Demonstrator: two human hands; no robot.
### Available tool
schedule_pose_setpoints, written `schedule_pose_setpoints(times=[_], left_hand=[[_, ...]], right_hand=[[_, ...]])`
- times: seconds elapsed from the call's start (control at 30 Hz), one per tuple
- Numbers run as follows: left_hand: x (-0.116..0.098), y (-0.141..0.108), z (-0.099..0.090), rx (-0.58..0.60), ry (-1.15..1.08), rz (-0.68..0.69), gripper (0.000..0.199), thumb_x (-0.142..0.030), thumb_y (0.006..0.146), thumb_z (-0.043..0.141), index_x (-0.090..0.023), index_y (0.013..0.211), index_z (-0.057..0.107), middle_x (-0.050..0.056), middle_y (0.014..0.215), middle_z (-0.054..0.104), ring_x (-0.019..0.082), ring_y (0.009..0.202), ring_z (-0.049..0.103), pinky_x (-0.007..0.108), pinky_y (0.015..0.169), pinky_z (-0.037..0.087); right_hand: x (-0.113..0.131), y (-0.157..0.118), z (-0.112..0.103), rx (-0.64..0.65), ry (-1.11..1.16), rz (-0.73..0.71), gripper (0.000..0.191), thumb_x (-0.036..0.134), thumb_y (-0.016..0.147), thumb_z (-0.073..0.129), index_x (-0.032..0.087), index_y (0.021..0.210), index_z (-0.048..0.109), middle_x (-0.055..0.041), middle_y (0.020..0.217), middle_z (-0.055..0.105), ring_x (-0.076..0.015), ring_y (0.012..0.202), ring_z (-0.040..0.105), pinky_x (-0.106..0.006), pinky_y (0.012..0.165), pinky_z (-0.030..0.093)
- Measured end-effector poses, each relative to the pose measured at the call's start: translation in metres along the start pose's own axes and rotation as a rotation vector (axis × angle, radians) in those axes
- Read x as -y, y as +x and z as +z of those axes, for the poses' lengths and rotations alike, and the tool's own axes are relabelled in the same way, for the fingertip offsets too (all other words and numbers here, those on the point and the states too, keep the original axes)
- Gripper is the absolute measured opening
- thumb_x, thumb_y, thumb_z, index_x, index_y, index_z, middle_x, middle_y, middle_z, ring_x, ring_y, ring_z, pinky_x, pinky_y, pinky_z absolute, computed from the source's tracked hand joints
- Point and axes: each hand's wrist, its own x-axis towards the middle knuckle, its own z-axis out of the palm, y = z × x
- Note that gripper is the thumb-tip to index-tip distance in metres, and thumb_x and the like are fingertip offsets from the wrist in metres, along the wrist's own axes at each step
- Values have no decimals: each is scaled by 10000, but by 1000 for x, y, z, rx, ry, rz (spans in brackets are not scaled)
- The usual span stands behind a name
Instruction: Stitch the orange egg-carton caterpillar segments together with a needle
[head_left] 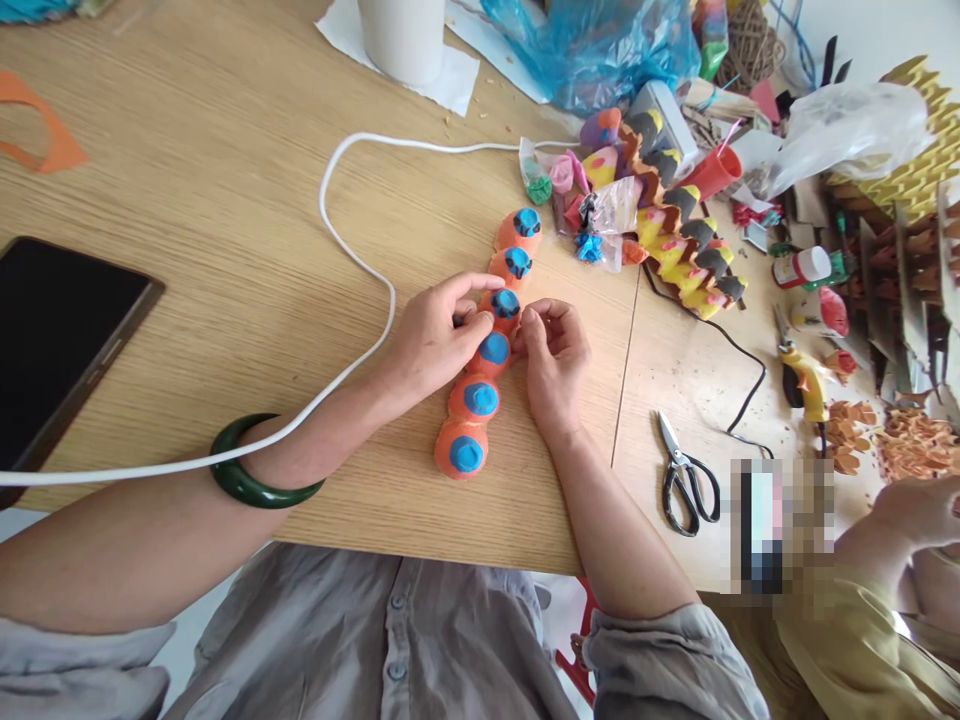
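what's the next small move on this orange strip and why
On the orange strip, the three farthest blue discs carry dark pieces while the fourth blue disc shows none, so I'd probably add some there.

Table (225,220) with orange strip (493,349), scissors (679,460), perhaps tablet (64,350).

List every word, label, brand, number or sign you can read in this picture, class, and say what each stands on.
No text can be read.
White plastic bottle with a red label: any print is too small to read.
Pixelated rectangular patch beside the black-handled metal scissors: too blurred to read.
Row of orange domes topped with blue discs: black marks on some, no readable lettering.
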Motion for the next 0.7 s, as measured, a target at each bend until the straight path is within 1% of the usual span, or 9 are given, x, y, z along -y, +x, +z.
schedule_pose_setpoints(times=[0.1,0.17,0.3,0.43,0.57,0.63,0.7], left_hand=[[0,0,-1,17,-11,-19,397,-175,862,619,-181,1242,735,-68,549,483,131,530,441,278,563,358],[-1,-1,-1,27,-16,-22,408,-180,866,623,-178,1259,731,-65,556,496,132,536,447,276,567,363],[0,0,-1,33,-7,-30,431,-174,861,630,-166,1278,739,-67,549,458,124,533,415,268,544,340],[5,2,-2,30,-76,-50,465,-210,879,621,-207,1332,727,-60,564,450,130,540,413,255,527,361],[7,5,-4,65,-116,-58,500,-239,888,623,-221,1381,705,-60,605,415,124,566,411,235,532,396],[6,6,-5,84,-137,-75,504,-250,887,632,-222,1386,701,-62,609,400,119,560,400,231,518,390],[5,7,-5,78,-182,-99,496,-269,887,652,-220,1378,696,-62,607,415,112,544,384,230,495,366]], right_hand=[[-3,-1,-1,-31,29,32,226,458,953,688,266,999,578,47,726,605,-124,601,619,-263,536,562],[-4,-2,-2,-38,24,40,223,449,960,679,275,1033,560,45,739,609,-131,621,638,-265,552,572],[-5,-2,-4,-33,17,18,203,432,966,664,276,1037,555,16,843,634,-137,721,679,-259,588,591],[-5,-3,-7,-46,4,7,154,377,960,662,264,1018,575,-9,934,653,-147,853,709,-271,686,635],[-3,-5,-8,-36,57,23,109,330,948,658,254,1002,602,-9,920,678,-151,852,719,-306,743,663],[-2,-5,-8,-33,63,28,78,313,951,647,252,989,616,-13,928,692,-156,875,727,-319,765,671],[-2,-5,-8,-37,50,29,65,305,954,642,248,982,627,-22,955,704,-159,907,733,-332,802,674]])
